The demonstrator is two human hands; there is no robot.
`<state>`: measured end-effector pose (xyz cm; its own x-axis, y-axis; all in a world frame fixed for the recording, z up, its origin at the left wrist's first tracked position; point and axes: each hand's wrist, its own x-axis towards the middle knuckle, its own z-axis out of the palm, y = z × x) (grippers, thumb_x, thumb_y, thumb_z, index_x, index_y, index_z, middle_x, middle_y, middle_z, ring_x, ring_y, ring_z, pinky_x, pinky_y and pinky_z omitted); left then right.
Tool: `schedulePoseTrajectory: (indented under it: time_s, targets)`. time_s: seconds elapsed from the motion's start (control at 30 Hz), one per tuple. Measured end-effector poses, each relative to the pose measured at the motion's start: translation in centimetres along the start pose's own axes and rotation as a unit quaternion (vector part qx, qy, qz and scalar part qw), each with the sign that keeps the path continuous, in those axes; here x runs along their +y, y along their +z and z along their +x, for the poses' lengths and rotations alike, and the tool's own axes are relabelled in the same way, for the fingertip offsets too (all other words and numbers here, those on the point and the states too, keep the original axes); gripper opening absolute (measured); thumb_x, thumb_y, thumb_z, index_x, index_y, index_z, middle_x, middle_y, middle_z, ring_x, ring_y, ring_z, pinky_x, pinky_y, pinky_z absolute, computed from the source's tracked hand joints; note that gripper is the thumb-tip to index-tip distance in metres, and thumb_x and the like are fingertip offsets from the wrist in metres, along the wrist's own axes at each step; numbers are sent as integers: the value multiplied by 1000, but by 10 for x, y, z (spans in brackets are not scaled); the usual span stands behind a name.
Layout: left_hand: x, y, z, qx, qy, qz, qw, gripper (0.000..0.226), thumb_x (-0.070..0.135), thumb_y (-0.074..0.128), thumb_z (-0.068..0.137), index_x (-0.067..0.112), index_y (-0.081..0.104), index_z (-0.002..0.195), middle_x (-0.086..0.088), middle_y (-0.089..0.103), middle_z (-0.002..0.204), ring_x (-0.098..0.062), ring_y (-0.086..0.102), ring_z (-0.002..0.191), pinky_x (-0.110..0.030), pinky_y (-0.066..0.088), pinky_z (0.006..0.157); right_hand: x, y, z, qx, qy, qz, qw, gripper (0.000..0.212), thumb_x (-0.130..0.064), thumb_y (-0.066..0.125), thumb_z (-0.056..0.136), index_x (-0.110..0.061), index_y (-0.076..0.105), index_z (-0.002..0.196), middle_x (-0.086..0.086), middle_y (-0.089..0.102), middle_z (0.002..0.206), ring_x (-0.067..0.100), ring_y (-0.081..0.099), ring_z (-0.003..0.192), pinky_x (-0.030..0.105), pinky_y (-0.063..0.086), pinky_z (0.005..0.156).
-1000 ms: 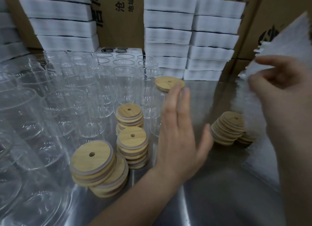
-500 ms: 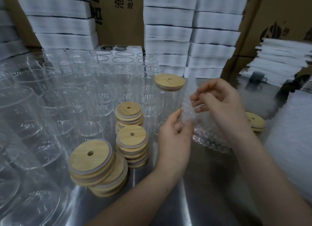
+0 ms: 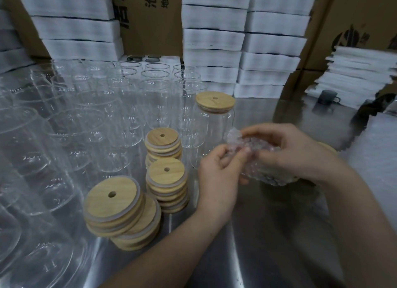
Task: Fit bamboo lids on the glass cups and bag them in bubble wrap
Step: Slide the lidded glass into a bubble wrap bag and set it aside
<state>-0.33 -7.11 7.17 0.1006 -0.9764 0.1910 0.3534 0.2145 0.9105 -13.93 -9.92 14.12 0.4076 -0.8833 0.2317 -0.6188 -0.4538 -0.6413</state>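
A clear bubble wrap bag is held between both hands above the steel table. My left hand pinches its near edge at the mouth, and my right hand pinches the opposite edge from above. Just behind the hands stands a glass cup with a bamboo lid fitted on top. Three stacks of loose bamboo lids sit to the left: a front stack, a middle stack and a rear stack.
Several open glass cups crowd the left half of the table. White foam stacks and cardboard boxes line the back. More bamboo lids peek out behind my right hand. A bubble wrap pile lies at the right edge.
My right hand brought a bubble wrap bag from the right pile to the middle. My left hand, open a second ago, now pinches the bag's edge; both hands have lowered slightly.
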Motion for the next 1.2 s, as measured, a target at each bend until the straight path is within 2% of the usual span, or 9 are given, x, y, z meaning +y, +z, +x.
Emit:
schedulePoseTrajectory:
  time_s: [0.17,0.33,0.47,0.57,0.7,0.83,1.0,1.1,1.2]
  targets:
    - [-9,-1,2,12,15,90,996,23,5,66,87,26,62,94,-1,67,61,-12,61,54,-24,48,48,1,8,5,226,62,31,972,40,-6,50,92,-39,71,87,-3,74,86,24,70,80,52,58,75]
    - [-12,-5,3,25,39,233,971,55,21,51,68,43,59,117,-3,55,52,-28,60,54,-46,57,63,-4,13,6,388,70,87,915,31,-10,50,92,-34,71,92,-5,71,85,20,64,76,52,56,72]
    - [-10,-4,0,32,37,268,962,42,32,49,69,40,65,107,3,64,60,-28,67,63,-46,57,70,-16,12,8,347,34,110,931,40,-11,51,86,-37,64,114,-17,65,113,-2,60,104,35,50,101]
    - [-6,-2,-2,33,46,274,960,25,42,48,78,21,63,78,-4,67,64,-32,64,58,-48,55,65,-34,8,15,268,-37,108,957,53,-37,51,78,-42,50,131,-15,56,132,3,49,126,37,44,106]
    - [-1,-2,-3,32,38,282,958,41,52,50,84,13,58,73,-12,64,63,-37,62,57,-51,52,64,-55,20,39,119,41,-142,982,101,-85,56,64,-45,17,148,-1,57,137,25,53,127,47,40,105]
    - [-3,-6,0,35,32,289,956,44,45,56,92,10,59,66,-10,63,56,-28,63,51,-45,51,60,-53,37,56,86,59,-160,982,101,-68,77,62,-37,27,144,-2,60,127,27,57,116,44,47,96]
    - [-10,-7,2,38,9,266,963,52,45,52,97,8,54,60,-11,62,51,-18,58,34,-24,40,41,-43,38,42,211,-29,-6,977,85,-50,86,61,-37,40,130,-19,53,117,11,60,104,26,50,86]
    - [-8,-6,4,46,-9,223,974,50,49,50,97,17,58,58,-9,67,59,-21,59,34,-20,36,34,-44,27,27,303,-134,220,918,76,-35,85,64,-28,40,124,-4,54,126,17,63,110,33,54,93]
    - [-2,-5,6,60,-17,178,982,45,48,49,98,28,62,60,-7,71,64,-25,60,35,-25,41,38,-44,11,19,320,-141,410,842,73,-29,79,67,-13,41,127,14,56,117,33,63,100,43,56,79]
